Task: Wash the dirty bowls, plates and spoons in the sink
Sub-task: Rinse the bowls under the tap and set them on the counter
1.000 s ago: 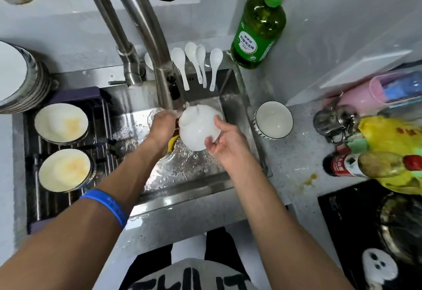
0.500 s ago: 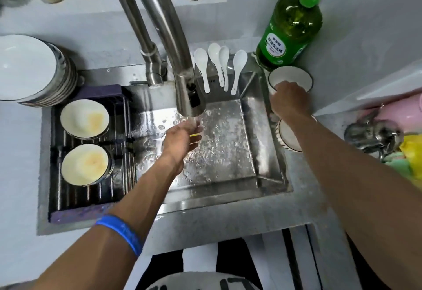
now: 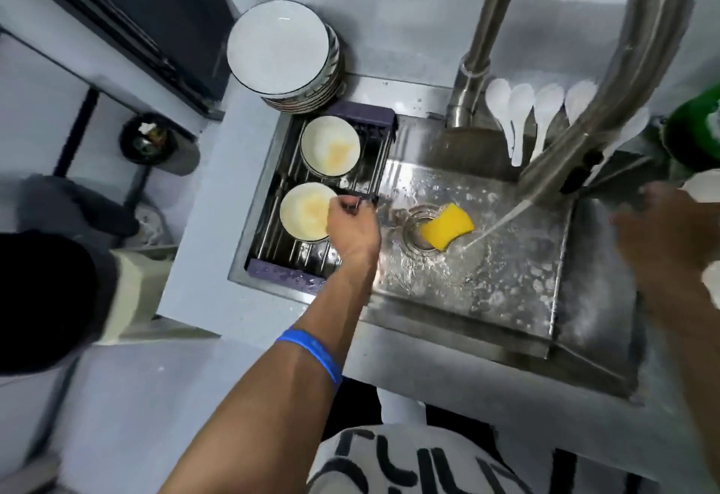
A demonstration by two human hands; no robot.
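Two dirty bowls with yellowish stains sit in a dark drain rack (image 3: 281, 270) over the left part of the sink (image 3: 487, 308). My left hand (image 3: 352, 226) is at the right rim of the nearer dirty bowl (image 3: 302, 211), fingers curled onto its edge. The farther dirty bowl (image 3: 330, 145) lies untouched behind it. My right hand (image 3: 662, 230) hovers blurred over the sink's right edge, fingers apart and holding nothing. A yellow sponge (image 3: 448, 226) lies on the drain. Several white spoons (image 3: 539, 115) lean on the sink's back ledge.
Water streams from the steel faucet (image 3: 607, 104) into the basin beside the sponge. A stack of plates (image 3: 280, 51) stands on the counter behind the rack. A white bowl (image 3: 703, 184) and a green soap bottle (image 3: 697, 135) are at the far right.
The white bowl held under the tap went to the right counter. My left hand moved left from the water to the nearer dirty bowl. The view swung left; the sponge now lies on the drain.
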